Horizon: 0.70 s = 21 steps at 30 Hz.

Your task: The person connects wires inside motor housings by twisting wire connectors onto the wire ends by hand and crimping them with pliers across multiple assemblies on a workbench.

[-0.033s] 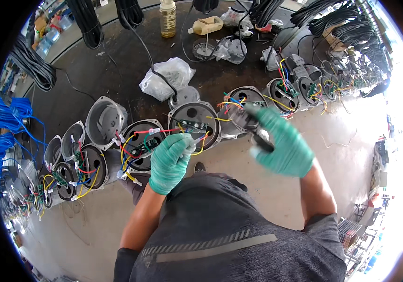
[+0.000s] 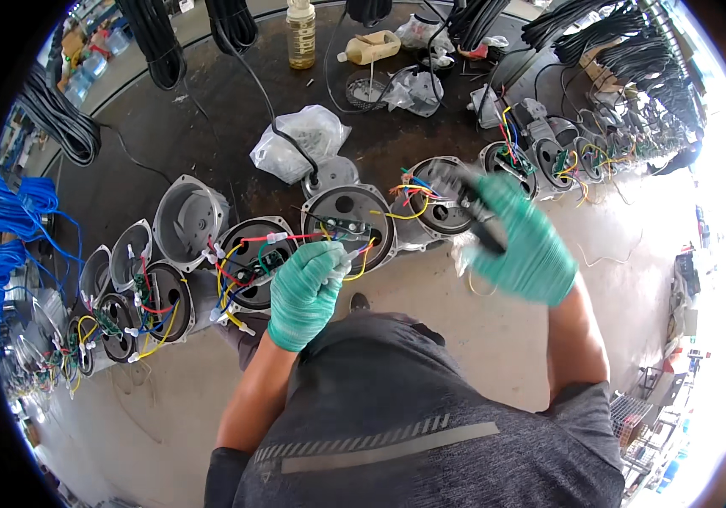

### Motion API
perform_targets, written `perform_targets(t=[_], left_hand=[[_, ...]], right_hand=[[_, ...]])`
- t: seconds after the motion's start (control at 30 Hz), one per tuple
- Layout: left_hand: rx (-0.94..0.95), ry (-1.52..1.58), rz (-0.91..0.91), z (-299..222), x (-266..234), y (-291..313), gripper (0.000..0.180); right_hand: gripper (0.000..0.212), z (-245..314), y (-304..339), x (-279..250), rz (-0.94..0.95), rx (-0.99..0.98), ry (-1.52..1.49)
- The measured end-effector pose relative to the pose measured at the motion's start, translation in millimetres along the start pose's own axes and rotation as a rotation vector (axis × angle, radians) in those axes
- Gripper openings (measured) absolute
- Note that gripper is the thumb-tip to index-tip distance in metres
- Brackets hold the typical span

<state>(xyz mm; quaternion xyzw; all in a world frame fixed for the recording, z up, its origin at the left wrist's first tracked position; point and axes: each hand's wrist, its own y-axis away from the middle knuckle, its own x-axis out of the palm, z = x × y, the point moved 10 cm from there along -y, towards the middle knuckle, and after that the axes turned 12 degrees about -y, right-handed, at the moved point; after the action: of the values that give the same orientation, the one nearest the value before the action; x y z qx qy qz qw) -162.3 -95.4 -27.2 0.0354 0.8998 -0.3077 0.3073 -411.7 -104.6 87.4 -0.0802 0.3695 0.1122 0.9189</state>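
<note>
In a teal striped glove, my left hand [image 2: 305, 292] is closed in a pinch on thin wires [image 2: 364, 252] at the front of a round grey metal housing [image 2: 391, 227]. A small green circuit board [image 2: 346, 226] lies across that housing's opening. My right hand [image 2: 525, 245], gloved alike and blurred by motion, grips pliers [image 2: 488, 233] with dark handles. Their greyish head is smeared, in front of the neighbouring housing [image 2: 426, 169] with red, blue and yellow wires. To the left, another open housing [image 2: 295, 227] has red and yellow wires with clear end caps.
More wired housings [image 2: 178, 292] line the bench edge on both sides. Behind them are a clear plastic bag [image 2: 299, 140], a bottle of yellowish liquid [image 2: 302, 38] and a lying bottle [image 2: 371, 47]. Bundled black cables [image 2: 153, 42] hang at the back; blue cable [image 2: 11, 207] is far left.
My right hand has shifted slightly to the right with the pliers, whose head has moved up and right. My left hand stays in place on the wires.
</note>
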Motion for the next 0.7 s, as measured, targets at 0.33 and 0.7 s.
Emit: perform_targets(t=[0.33, 0.7], left_hand=[[0.024, 0.028, 0.026, -6, -2, -7, 0.018], [0.004, -0.011, -0.002, -8, -5, -7, 0.026]], right_hand=[[0.087, -143, -72, 11, 0.432, 0.173, 0.353], [0.105, -118, -67, 11, 0.552, 0.314, 0.232]])
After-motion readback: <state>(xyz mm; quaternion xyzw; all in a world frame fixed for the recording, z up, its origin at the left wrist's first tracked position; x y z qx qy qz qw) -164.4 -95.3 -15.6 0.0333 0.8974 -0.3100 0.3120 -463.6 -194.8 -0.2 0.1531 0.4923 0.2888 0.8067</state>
